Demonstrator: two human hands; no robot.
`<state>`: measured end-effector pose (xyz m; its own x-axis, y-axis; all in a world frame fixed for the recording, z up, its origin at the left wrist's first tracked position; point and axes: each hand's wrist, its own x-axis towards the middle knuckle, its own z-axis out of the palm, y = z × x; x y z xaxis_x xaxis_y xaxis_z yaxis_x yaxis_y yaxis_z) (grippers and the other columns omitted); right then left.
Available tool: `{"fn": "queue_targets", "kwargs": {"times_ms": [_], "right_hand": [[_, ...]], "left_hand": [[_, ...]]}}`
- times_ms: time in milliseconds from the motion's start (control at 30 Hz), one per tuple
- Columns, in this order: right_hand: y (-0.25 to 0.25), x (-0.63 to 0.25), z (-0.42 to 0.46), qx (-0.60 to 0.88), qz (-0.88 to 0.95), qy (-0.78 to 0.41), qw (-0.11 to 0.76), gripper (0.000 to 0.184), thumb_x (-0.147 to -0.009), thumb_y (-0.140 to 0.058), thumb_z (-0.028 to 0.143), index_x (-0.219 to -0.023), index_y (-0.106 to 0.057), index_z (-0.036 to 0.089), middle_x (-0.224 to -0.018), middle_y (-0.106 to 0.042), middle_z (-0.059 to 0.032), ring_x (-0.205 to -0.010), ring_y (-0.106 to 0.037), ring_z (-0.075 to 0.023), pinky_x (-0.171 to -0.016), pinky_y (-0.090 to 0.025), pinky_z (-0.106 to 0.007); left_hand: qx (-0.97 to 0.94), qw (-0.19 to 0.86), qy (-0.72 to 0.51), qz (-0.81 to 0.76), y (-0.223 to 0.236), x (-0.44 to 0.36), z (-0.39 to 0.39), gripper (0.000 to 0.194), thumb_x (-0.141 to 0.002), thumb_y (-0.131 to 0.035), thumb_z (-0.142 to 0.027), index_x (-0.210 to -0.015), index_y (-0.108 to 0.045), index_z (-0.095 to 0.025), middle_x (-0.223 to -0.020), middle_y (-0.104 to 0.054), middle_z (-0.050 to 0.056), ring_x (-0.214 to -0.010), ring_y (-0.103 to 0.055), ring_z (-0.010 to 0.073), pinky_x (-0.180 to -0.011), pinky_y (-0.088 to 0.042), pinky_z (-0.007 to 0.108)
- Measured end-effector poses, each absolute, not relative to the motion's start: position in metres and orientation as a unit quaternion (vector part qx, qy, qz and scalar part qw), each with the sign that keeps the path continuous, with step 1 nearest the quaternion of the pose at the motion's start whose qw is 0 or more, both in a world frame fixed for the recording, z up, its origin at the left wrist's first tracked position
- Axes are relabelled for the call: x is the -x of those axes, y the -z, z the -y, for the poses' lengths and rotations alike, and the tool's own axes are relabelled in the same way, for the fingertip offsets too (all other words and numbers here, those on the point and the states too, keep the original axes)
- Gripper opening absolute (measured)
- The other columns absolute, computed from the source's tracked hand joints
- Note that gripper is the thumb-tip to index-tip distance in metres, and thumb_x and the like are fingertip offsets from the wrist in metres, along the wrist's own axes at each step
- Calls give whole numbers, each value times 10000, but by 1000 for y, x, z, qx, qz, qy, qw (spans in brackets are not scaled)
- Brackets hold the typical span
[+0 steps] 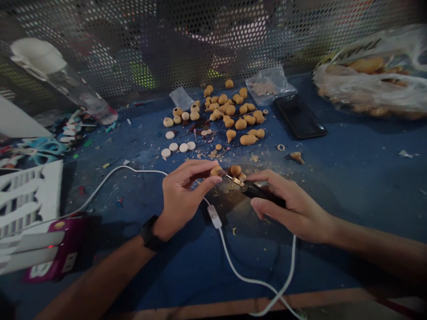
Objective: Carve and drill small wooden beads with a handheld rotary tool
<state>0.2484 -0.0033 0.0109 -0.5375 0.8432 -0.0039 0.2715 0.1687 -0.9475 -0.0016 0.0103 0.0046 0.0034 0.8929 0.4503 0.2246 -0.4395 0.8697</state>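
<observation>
Between the thumb and fingers of my left hand (pixel 188 191) is a small tan gourd (pixel 216 171), held above the table. My right hand (pixel 293 204) grips a black corded rotary tool (pixel 262 194), its brass collet and thin bit pointing left. The bit's tip meets the gourd or is very close to it; I cannot tell which. Just behind the tool's tip lies another small gourd (pixel 235 170). Shavings and dust lie around it on the blue table.
Farther back sit several small gourds (pixel 230 110), white discs (pixel 183 147) and a black phone (pixel 300 116). A bag of gourds (pixel 370 84) stands at right. At left are a bottle (pixel 80 93), blue scissors (pixel 43 150) and a purple power strip (pixel 66 253). The white cord (pixel 233 265) loops in front.
</observation>
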Motion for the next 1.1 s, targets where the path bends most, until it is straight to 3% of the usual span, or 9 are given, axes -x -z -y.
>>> {"fn": "queue_targets", "kwargs": {"times_ms": [367, 1100], "right_hand": [[-11, -249, 3, 388, 711, -520, 272, 351, -1070, -589, 464, -1322, -536, 227, -725, -676, 41, -628, -663, -153, -617, -519, -290], [-12, -249, 3, 392, 705, -525, 273, 354, -1056, -607, 460, -1317, -549, 228, -723, -685, 38, -618, -669, -154, -602, -516, -287]], "left_hand": [[-592, 350, -543, -481, -7, -1, -8, 234, -821, -880, -315, -1010, -808, -196, -932, -852, 47, -820, -819, 175, -783, -700, 274], [-608, 353, -531, -472, -8, 0, -8, 210, -860, -856, -325, -1036, -837, -212, -1026, -851, 61, -888, -822, 183, -827, -700, 279]]}}
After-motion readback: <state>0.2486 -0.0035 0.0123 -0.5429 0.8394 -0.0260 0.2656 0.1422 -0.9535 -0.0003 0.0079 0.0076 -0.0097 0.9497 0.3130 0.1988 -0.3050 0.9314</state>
